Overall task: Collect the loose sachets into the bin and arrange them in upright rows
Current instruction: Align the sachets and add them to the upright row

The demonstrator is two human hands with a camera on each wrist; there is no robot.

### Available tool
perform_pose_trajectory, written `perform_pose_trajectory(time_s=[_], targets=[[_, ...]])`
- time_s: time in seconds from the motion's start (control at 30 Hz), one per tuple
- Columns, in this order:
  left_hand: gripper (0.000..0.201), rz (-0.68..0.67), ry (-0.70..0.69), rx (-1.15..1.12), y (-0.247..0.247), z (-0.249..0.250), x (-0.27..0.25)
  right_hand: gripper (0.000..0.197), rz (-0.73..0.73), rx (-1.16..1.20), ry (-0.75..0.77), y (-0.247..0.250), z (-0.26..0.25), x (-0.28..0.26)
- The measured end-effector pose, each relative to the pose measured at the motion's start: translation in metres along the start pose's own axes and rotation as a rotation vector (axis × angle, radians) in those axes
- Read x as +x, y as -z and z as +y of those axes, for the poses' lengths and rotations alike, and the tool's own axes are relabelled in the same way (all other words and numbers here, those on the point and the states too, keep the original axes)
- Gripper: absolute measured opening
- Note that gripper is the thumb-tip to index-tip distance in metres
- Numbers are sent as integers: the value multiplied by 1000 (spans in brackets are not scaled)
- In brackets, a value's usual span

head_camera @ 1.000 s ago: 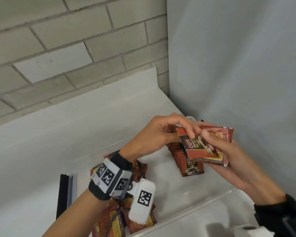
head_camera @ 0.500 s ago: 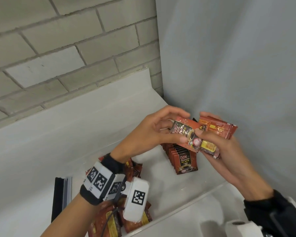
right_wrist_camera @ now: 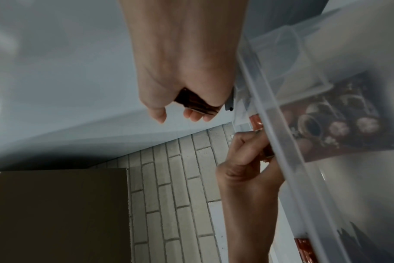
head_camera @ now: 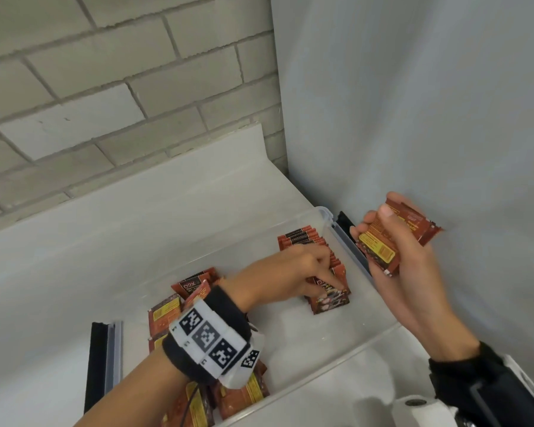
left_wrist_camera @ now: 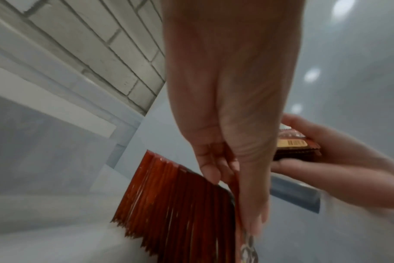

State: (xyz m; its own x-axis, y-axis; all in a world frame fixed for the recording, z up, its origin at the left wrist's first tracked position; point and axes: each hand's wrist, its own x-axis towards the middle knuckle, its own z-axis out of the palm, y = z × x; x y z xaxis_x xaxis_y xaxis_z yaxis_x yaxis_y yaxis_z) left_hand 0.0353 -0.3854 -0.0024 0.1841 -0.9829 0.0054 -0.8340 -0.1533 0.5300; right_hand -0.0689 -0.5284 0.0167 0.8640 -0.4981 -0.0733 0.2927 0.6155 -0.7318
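Fingers (head_camera: 322, 257) of the left hand (head_camera: 284, 272) curled down and pinched a red-brown foil coffee sachet (head_camera: 330, 298), setting it upright at the near end of the upright row of matching red sachets (head_camera: 305, 240) inside the clear plastic storage bin (head_camera: 336, 362). Just right of those fingers, beyond the bin's wall, the right hand (head_camera: 404, 266) clamped thumb and fingers round a small stack of the same sachets with yellow label panels (head_camera: 392, 238), held in the air. Behind the left wrist, a loose heap of red sachets (head_camera: 179, 306) lay flat in the bin's other end.

From the left wrist view, the row (left_wrist_camera: 173, 201) showed as thin crimped edges packed tight, the fingertips (left_wrist_camera: 210, 172) touching its top; a barcode on a yellow panel showed on the held stack (left_wrist_camera: 292, 144). From the right wrist view, the front sachet's print (right_wrist_camera: 340, 121) of coffee cups and flowers was seen through the bin wall (right_wrist_camera: 279, 122), along with a brown cardboard box (right_wrist_camera: 58, 213).

"D2X" was readable on one heap sachet; smaller text was too blurred.
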Motion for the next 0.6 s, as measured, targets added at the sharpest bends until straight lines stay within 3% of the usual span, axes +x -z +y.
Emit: perform_pose_trajectory(time_s=[0.23,0.47,0.6], targets=[[27,72,-125,215,-16,-6,5,30,-17,32,-29,0,0,1],[26,147,-157,300,-21,-6,3,25,-98,101,-120,-2,-3,-1],[26,116,-133,334,-22,-4,1,41,-108,126,-159,-2,-4,-2]])
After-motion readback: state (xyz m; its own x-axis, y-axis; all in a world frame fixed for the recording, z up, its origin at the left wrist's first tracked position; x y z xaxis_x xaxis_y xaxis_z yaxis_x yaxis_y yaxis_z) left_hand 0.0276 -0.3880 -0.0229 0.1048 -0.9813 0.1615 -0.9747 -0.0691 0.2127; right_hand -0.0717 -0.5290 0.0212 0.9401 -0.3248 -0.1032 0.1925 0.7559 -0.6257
